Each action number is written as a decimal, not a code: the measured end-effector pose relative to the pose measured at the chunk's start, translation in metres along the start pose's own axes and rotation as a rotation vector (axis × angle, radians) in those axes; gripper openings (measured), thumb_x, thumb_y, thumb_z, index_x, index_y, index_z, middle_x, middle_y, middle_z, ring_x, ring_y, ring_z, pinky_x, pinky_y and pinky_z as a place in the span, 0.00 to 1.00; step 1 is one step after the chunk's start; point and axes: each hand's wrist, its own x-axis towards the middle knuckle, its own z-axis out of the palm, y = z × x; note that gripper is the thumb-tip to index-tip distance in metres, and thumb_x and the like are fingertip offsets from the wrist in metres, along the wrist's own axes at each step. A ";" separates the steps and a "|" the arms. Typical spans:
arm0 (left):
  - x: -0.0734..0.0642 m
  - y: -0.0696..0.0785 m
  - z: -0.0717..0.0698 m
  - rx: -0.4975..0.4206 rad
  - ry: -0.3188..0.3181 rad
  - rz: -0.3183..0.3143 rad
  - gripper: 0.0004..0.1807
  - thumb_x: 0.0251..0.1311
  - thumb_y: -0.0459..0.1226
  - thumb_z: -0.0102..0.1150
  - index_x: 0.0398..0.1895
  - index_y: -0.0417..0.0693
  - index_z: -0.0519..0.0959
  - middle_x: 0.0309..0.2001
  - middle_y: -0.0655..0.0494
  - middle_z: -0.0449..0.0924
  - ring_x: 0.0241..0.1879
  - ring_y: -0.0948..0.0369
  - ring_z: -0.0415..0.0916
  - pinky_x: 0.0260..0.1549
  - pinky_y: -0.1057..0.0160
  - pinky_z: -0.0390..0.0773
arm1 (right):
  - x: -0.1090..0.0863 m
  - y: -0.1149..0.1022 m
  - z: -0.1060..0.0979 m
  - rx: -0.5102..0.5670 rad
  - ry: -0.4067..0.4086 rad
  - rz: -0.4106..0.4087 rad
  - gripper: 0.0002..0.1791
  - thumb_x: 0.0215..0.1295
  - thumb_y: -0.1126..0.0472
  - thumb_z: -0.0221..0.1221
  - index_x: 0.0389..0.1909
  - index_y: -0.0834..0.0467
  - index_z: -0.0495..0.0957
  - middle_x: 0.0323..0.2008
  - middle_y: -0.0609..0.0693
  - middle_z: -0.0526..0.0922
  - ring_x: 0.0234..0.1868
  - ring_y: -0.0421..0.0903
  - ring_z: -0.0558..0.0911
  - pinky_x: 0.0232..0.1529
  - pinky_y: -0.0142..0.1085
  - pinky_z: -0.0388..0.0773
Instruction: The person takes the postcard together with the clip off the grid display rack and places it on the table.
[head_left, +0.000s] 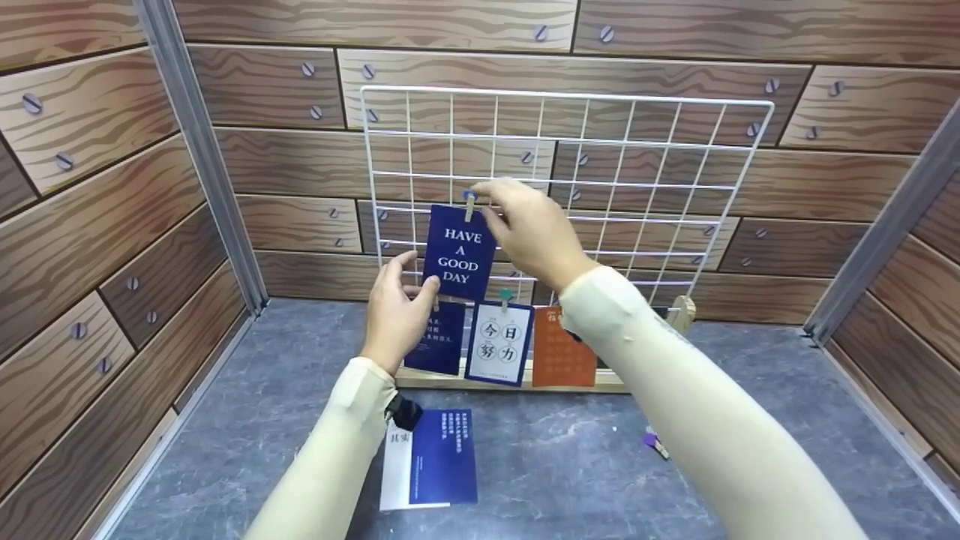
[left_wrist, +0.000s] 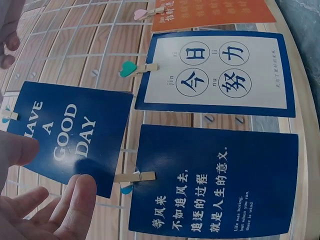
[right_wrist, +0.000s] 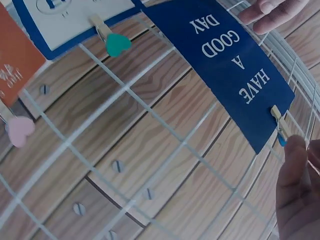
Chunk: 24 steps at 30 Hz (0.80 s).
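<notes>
A dark blue "HAVE A GOOD DAY" card (head_left: pixel 459 253) hangs from the white wire grid (head_left: pixel 630 141) by a small wooden clip (head_left: pixel 469 208) with a blue top. Just right of that clip is my right hand (head_left: pixel 536 229), its thumb and forefinger apart from each other. In the left wrist view its fingertips appear away from the clip (left_wrist: pixel 10 115). My left hand (head_left: pixel 397 311) is at the card's lower left edge, fingers spread; whether they touch the card I cannot tell. Below hang a dark blue text card (left_wrist: pixel 215 182), a blue-bordered white card (head_left: pixel 499 343) and an orange card (head_left: pixel 562 349).
The grid stands on a wooden base (head_left: pixel 510 382) before a wood-patterned wall. Blue and white cards (head_left: pixel 442 457) lie on the grey tabletop (head_left: pixel 570 480). A purple-topped clip (head_left: pixel 656 445) lies at the right, beside my right sleeve.
</notes>
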 end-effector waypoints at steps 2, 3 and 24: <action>0.001 -0.001 0.000 0.008 0.009 -0.007 0.27 0.66 0.35 0.65 0.67 0.39 0.74 0.59 0.42 0.77 0.43 0.50 0.87 0.42 0.55 0.86 | 0.006 -0.004 0.003 -0.057 -0.018 -0.022 0.21 0.79 0.59 0.54 0.68 0.56 0.76 0.66 0.53 0.79 0.65 0.52 0.80 0.68 0.44 0.74; 0.002 -0.002 0.000 0.012 0.018 -0.011 0.26 0.66 0.35 0.65 0.67 0.39 0.74 0.59 0.43 0.77 0.42 0.50 0.86 0.42 0.55 0.86 | 0.008 -0.007 0.004 -0.083 -0.026 -0.029 0.21 0.79 0.59 0.54 0.69 0.57 0.75 0.66 0.54 0.79 0.64 0.53 0.80 0.66 0.44 0.76; 0.003 -0.006 0.013 0.077 0.112 -0.034 0.14 0.64 0.34 0.67 0.53 0.42 0.85 0.48 0.46 0.76 0.33 0.55 0.81 0.40 0.59 0.80 | 0.019 -0.018 0.018 -0.139 -0.008 0.091 0.15 0.81 0.59 0.51 0.59 0.57 0.81 0.49 0.53 0.85 0.47 0.55 0.86 0.50 0.49 0.83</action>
